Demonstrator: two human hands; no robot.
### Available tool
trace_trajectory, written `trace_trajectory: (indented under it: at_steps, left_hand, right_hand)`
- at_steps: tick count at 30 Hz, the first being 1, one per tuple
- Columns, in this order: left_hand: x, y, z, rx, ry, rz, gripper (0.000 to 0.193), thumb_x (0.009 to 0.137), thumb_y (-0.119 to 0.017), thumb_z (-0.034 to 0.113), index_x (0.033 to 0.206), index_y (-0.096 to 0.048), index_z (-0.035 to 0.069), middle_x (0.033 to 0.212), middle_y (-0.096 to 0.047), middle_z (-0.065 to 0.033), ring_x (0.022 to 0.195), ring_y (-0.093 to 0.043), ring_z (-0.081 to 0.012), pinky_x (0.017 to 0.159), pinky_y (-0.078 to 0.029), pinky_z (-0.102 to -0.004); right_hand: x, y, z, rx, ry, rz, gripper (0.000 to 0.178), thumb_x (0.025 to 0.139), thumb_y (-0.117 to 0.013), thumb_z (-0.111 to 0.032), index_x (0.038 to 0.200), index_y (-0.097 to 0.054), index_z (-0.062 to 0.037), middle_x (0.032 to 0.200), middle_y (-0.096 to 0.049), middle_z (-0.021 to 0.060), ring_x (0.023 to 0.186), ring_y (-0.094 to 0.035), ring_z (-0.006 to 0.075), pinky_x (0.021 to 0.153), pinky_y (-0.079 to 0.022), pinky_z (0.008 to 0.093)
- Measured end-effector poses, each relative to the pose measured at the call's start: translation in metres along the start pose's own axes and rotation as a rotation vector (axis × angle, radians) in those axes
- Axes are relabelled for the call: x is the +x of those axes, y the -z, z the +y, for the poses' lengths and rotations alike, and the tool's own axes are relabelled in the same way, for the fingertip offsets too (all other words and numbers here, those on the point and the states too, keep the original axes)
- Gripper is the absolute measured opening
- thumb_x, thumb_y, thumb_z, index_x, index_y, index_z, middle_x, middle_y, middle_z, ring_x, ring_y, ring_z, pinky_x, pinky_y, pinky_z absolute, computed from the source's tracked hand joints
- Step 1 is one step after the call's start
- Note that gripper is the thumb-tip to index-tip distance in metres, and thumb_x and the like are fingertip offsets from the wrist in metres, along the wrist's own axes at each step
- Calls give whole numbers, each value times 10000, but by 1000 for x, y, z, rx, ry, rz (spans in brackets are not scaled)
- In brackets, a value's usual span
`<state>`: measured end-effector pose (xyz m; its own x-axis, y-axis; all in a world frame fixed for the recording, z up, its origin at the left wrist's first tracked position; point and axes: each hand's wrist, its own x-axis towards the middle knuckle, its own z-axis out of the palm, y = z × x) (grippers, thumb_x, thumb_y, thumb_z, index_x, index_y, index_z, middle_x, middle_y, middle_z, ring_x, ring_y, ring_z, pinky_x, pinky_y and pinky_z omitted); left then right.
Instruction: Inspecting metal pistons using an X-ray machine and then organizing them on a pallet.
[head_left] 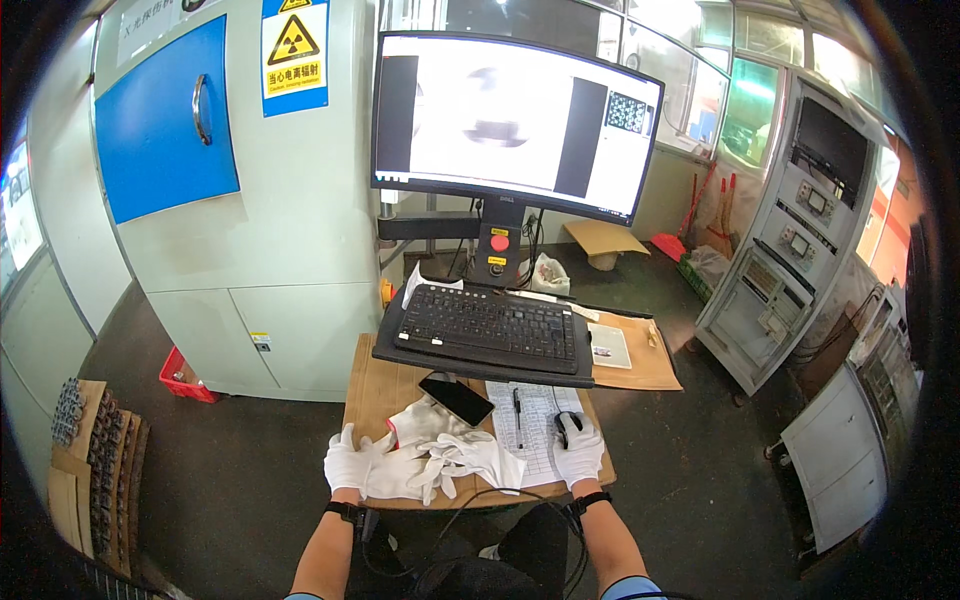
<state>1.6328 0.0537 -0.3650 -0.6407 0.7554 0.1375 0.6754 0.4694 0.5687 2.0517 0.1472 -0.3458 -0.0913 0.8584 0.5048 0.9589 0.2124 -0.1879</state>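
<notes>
My right hand point(578, 455), in a white glove, is closed over a black computer mouse point(570, 426) on a printed sheet point(537, 452). My left hand point(348, 464), gloved in white too, rests on the cardboard-topped table with its fingers extended, beside loose white gloves point(470, 456). The bunched cloth makes its outline hard to separate. Behind those gloves lies a black smartphone point(457, 399). A black pen point(518, 415) is on the sheet, left of the mouse. Above sits a black keyboard point(487, 325) on a raised tray.
A large monitor point(520, 120) on an arm shows a grey picture, above a red button point(500, 243). At left stands a pale cabinet point(290, 210) with a blue door; stacked metal parts point(100, 470) lie lower left. An instrument rack point(790, 240) stands at right. Cables cross the table's front edge.
</notes>
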Motion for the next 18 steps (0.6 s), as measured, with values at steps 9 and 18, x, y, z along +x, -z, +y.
trace_trajectory:
  at_steps: [9,18]
  left_hand:
    - [2,-2,1,-7,-18,23,505,876,-669,377,1314,-597,136,1188,-639,-206,1016,-673,-396,854,-559,-470]
    - [2,-2,-2,-5,-43,24,498,880,-668,375,1314,-593,142,1163,-644,-205,981,-677,-402,829,-559,-480]
  right_hand:
    - [3,3,-2,-13,-12,-16,479,780,-708,-257,1249,-665,-166,1300,-594,188,1032,-623,387,891,-528,483]
    - [3,1,-1,7,-21,-52,512,757,-711,-243,1262,-665,-172,1302,-596,180,1034,-622,387,901,-523,486]
